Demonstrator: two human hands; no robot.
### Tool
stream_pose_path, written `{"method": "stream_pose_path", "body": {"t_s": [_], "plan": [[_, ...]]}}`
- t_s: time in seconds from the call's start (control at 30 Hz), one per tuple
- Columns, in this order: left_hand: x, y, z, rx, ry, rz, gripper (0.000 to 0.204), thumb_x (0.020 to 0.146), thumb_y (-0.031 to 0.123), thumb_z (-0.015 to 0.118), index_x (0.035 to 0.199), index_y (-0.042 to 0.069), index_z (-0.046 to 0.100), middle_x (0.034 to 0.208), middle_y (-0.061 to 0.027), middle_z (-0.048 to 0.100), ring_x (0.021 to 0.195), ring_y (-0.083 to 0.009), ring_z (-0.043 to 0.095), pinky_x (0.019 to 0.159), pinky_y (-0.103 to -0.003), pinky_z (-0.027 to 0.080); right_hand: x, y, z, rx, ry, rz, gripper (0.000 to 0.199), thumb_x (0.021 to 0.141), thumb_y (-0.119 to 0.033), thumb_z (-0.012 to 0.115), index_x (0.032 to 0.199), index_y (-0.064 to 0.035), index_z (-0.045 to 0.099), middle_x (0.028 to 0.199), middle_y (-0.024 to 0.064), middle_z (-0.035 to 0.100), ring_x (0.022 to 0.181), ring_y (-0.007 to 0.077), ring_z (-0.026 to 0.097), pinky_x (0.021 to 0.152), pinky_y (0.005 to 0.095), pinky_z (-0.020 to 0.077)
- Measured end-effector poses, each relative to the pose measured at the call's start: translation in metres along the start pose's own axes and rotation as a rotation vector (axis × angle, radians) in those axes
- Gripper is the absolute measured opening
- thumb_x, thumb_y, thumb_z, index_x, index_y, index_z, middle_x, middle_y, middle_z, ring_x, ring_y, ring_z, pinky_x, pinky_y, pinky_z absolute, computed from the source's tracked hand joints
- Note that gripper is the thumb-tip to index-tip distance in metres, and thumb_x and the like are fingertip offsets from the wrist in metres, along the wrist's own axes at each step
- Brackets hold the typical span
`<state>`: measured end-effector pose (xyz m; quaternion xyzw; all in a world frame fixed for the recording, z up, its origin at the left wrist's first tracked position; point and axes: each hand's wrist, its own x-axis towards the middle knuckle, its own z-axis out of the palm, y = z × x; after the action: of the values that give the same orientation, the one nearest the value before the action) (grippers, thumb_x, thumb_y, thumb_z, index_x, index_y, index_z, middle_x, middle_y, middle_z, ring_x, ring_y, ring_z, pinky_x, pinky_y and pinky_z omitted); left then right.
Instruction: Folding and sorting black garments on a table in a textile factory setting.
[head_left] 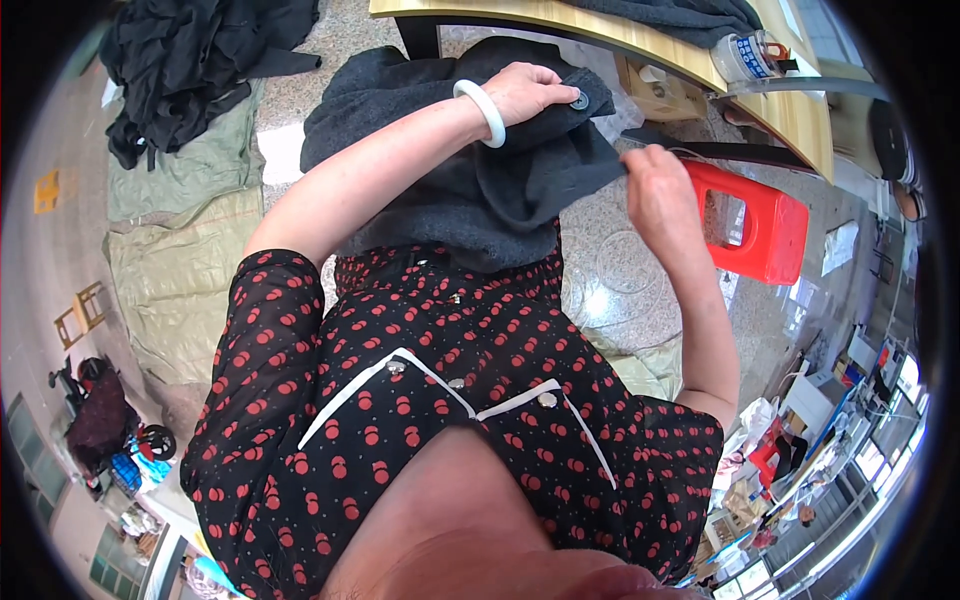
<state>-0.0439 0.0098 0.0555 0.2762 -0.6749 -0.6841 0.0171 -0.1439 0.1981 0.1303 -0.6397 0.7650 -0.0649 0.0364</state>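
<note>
A dark grey woolly garment (420, 130) lies bunched over my lap. My left hand (525, 95), with a pale bangle (481, 112) on its wrist, grips the cloth at the garment's far right part. Its thumb reaches a large dark round button (580, 98). To the right, my right hand (660, 190) is closed, its fingertips pinching a pointed end of the same dark cloth, which is drawn out toward it. Whether the fingers hold anything else is hidden.
A red plastic stool (775, 235) stands right of my right hand. Beyond is a wood-topped table (690, 55) with a clear plastic jar (745, 58) and dark cloth. A heap of dark garments (200, 60) lies at far left on greenish sacks (185, 255).
</note>
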Motion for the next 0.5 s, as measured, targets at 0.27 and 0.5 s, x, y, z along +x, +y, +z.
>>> {"method": "stream_pose_path", "body": {"t_s": [0.27, 0.5], "plan": [[0.007, 0.008, -0.007, 0.032, 0.061, 0.162, 0.025, 0.077, 0.027, 0.061, 0.065, 0.006, 0.057, 0.058, 0.0021, 0.049, 0.060, -0.0053, 0.040, 0.056, -0.024, 0.037, 0.014, 0.004, -0.021, 0.305, 0.115, 0.204, 0.015, 0.080, -0.001, 0.049, 0.095, -0.0036, 0.049, 0.078, 0.0206, 0.054, 0.075, 0.0362, 0.057, 0.063, 0.0351, 0.0453], [0.019, -0.001, -0.017, 0.009, 0.135, 0.191, 0.030, 0.076, 0.032, 0.060, 0.071, 0.002, 0.060, 0.061, -0.0039, 0.055, 0.059, -0.0084, 0.046, 0.056, -0.026, 0.040, 0.019, 0.020, -0.028, 0.130, 0.052, 0.061, 0.024, 0.068, 0.005, 0.050, 0.092, 0.0007, 0.053, 0.085, 0.0190, 0.054, 0.084, 0.0359, 0.053, 0.074, 0.0397, 0.0435]]}}
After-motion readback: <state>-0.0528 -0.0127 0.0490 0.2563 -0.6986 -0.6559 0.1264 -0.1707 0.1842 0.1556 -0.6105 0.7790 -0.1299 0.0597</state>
